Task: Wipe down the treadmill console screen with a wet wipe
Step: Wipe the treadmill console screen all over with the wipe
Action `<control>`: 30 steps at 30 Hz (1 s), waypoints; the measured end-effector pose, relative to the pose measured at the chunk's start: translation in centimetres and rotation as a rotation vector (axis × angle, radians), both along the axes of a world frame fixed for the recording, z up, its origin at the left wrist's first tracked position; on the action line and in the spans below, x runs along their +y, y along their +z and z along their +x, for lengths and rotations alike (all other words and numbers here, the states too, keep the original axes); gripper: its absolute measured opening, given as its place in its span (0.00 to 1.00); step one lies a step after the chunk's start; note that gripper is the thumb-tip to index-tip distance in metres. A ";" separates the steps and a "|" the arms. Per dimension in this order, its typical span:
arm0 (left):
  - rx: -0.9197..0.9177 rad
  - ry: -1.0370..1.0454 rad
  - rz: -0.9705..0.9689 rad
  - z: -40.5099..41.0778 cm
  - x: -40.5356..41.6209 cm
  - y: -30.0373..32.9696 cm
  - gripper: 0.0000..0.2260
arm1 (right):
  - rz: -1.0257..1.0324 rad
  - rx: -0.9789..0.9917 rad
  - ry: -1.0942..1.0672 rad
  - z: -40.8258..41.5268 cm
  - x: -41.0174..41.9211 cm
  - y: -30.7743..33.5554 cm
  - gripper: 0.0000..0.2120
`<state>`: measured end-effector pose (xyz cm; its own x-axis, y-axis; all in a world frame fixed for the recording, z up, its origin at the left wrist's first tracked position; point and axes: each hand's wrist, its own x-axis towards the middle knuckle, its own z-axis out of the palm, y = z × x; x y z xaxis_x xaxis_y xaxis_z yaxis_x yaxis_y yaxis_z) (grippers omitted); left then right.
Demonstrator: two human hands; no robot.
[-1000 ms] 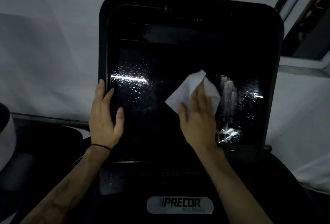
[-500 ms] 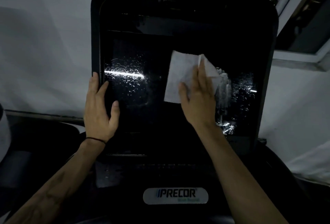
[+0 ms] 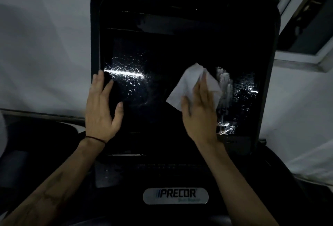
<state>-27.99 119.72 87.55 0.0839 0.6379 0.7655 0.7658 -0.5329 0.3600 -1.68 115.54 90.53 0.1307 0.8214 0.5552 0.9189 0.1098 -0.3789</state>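
The black treadmill console screen (image 3: pixel 162 52) fills the middle of the view, dark and glossy, with wet droplets glinting at its left and streaks at its right. My right hand (image 3: pixel 200 110) presses a white wet wipe (image 3: pixel 187 85) flat against the screen right of centre; the wipe sticks out above and left of my fingers. My left hand (image 3: pixel 102 106) rests flat on the console's left edge, fingers apart, thumb on the glass, holding nothing.
A silver PRECOR badge (image 3: pixel 175 195) sits on the console housing below the screen. Pale walls (image 3: pixel 41 45) stand behind on both sides, and a window frame (image 3: pixel 304 60) runs at the upper right. Dark machine parts lie at the lower left.
My right hand slid the wipe up the screen, then back down and slightly right. My left hand stayed on the console's left edge.
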 end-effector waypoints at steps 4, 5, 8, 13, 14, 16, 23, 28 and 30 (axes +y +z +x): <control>0.068 0.018 -0.025 0.9 0.2 1.3 0.27 | 0.017 -0.092 0.057 -0.2 1.2 0.9 0.31; 0.084 0.007 -0.012 1.3 0.4 2.1 0.27 | 0.037 -0.086 0.030 0.4 1.8 1.4 0.30; 0.149 -0.059 0.054 3.2 1.4 5.0 0.26 | 0.048 0.021 -0.037 1.2 1.0 1.1 0.30; 0.244 -0.062 0.052 6.1 2.6 5.5 0.26 | 0.047 -0.076 0.075 0.0 0.7 0.2 0.29; 0.267 -0.044 0.034 6.4 2.7 5.0 0.27 | 0.051 -0.100 0.052 0.5 1.5 1.0 0.30; 0.331 0.010 0.010 6.8 2.9 4.2 0.28 | 0.053 -0.096 -0.039 1.6 2.1 1.9 0.30; 0.448 0.098 0.008 7.1 3.1 3.7 0.30 | 0.051 -0.198 0.063 1.0 2.2 1.3 0.30; 0.467 0.097 -0.013 6.9 2.9 3.6 0.30 | 0.055 -0.072 -0.042 1.0 0.8 0.2 0.29; 0.458 0.095 -0.008 7.0 3.1 3.6 0.30 | 0.023 -0.062 -0.003 -0.2 -0.5 -1.3 0.29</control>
